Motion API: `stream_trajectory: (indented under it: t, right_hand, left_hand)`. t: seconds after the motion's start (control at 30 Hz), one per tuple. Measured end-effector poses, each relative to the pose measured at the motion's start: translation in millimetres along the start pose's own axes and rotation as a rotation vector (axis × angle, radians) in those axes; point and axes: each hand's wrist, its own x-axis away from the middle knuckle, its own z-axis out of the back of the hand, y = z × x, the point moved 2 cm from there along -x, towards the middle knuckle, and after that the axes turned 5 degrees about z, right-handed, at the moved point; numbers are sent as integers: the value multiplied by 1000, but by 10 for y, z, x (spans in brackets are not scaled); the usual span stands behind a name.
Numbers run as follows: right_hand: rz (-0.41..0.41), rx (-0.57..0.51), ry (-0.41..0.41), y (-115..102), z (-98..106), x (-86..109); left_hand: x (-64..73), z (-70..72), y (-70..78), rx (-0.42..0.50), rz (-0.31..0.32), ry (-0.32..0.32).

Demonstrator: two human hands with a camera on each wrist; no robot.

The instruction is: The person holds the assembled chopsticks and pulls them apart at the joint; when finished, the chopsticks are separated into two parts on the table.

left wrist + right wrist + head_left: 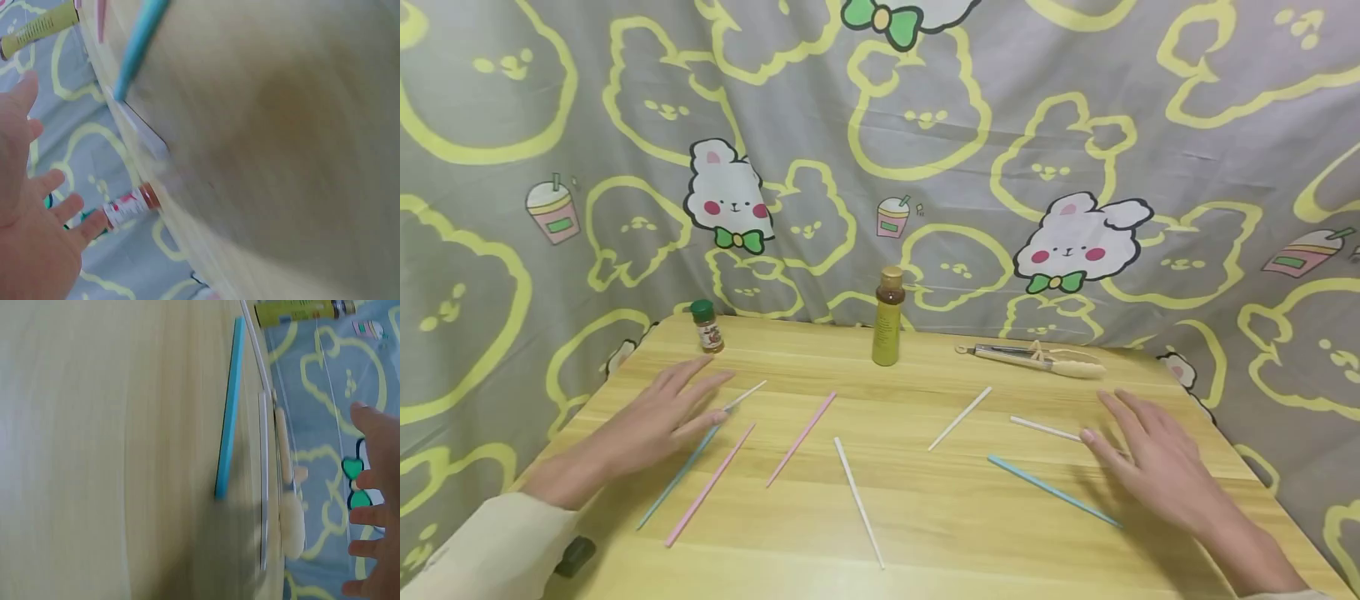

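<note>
My left hand (651,425), fingers spread and relaxed, hovers over the table's left side, holding nothing. Below it lie a blue chopstick (679,483) and a white chopstick (748,393), partly hidden by the thumb. Two pink chopsticks, one nearer (711,483) and one farther (801,439), lie just right of them. On the other side my right hand (1157,462) also hovers empty, fingers extended. It partly covers a white chopstick (1045,428); another blue chopstick (1052,490) lies to its left. Further white chopsticks lie mid-table, one near (859,500) and one farther back (960,418).
Along the back of the wooden table (940,533) stand a green-capped spice jar (707,327) and a yellow-green bottle (887,325). Tongs (1037,358) with cream tips lie at the back right. A patterned curtain (820,108) hangs behind. A small dark object (575,556) is beside the left sleeve.
</note>
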Motion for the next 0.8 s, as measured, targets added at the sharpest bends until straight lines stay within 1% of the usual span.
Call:
stream_trajectory:
  t: [0.13,0.23,0.33,0.43,0.63,0.73,0.8]
  right_hand:
    - [41,-61,33,-222,-21,-59]
    - [56,-93,49,-411,-52,-99]
    - [68,-108,67,-602,-101,-126]
    - [76,-132,74,-784,-161,-135]
    - [99,-221,72,-1148,-295,-155]
    - [111,-272,74,-1321,-384,-158]
    - [131,-301,69,-1432,-459,-150]
  left_hand:
    - [-102,-33,155,27,-96,0]
    - [-180,-69,284,54,-165,-4]
    - [-257,-120,421,74,-216,-14]
    - [-339,-189,557,94,-266,-32]
    - [-466,-311,790,143,-380,-67]
    - [-534,-372,882,153,-453,-68]
    - [-570,-416,929,155,-492,-84]
